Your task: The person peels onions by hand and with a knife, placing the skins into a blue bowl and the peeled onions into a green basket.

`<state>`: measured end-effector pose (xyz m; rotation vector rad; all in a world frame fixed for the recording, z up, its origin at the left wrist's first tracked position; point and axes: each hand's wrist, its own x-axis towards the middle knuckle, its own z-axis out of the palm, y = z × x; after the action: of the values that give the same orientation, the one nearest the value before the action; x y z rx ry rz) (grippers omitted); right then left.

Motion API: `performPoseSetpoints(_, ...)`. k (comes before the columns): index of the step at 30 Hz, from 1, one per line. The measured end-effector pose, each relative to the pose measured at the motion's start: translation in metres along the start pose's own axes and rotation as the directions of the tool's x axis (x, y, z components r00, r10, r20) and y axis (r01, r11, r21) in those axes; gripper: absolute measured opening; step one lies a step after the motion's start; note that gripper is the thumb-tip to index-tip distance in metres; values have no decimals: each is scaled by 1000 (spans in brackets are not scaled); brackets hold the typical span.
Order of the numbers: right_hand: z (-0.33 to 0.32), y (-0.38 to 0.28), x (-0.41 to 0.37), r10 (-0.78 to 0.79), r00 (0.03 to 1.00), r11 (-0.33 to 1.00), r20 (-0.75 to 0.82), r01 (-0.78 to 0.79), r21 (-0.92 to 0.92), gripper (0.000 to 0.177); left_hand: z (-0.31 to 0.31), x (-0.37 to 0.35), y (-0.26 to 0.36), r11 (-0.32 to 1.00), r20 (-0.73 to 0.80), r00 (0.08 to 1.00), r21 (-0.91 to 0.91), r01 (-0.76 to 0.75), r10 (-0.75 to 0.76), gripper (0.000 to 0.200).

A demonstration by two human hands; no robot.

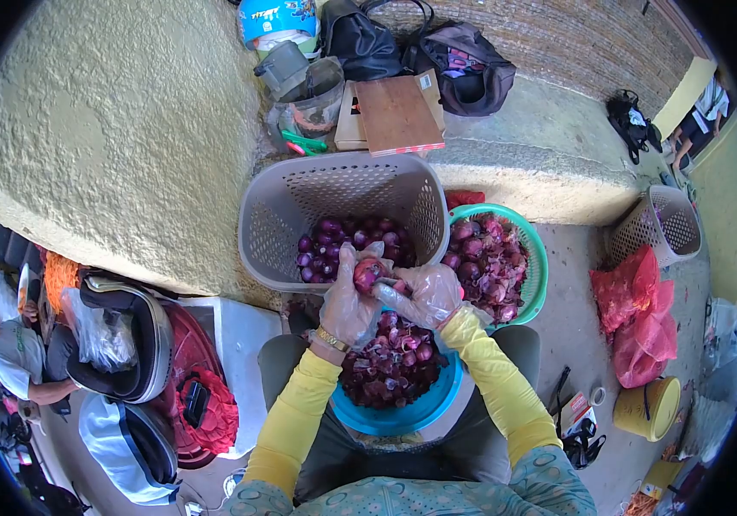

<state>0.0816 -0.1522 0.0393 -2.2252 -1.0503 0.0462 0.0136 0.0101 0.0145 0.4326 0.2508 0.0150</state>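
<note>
My left hand [348, 305], in a clear plastic glove, is closed around a red onion [367, 274]. Close against that onion, my gloved right hand [428, 295] has its fingers pressed together; what sits in them is too hidden to name. Below both hands, a blue basin [447, 397] between my knees holds red onions and loose skins. Just beyond my hands stands a grey perforated crate [267, 236] with smooth, shiny purple onions at its bottom. To its right, a green basket [541, 258] is heaped with onions still in papery skins.
A wooden board [398, 113] and bags [463, 73] lie on the ledge ahead. At right are red mesh sacks [644, 327], a yellow bucket [646, 409] and another crate [659, 225]. A white box [248, 361] stands at left, near a seated person [20, 353].
</note>
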Motion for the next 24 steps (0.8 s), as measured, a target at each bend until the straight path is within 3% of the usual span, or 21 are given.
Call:
performPoseSetpoints(4, -3, 3, 0, 46, 998, 986, -46, -38, 163, 40, 23, -6, 7, 999, -48, 999, 44, 27, -24, 45)
performPoseSetpoints(6, -7, 0, 1, 61, 997, 979, -50, -49, 200, 40, 17, -8, 9, 990, 67, 995, 124, 61, -70, 45)
performPoseSetpoints(8, -9, -4, 1, 60, 997, 976, -50, -48, 212, 38, 14, -7, 8, 992, 64, 996, 114, 59, -67, 46)
performPoseSetpoints(18, -8, 7, -1, -39, 999, 987, 15, 36, 154, 39, -2, -2, 7, 987, 66, 994, 141, 73, -83, 48)
performPoseSetpoints(24, -12, 0, 0, -35, 997, 996, -66, 40, 76, 44, 2, -2, 7, 983, 50, 998, 180, 27, -37, 46)
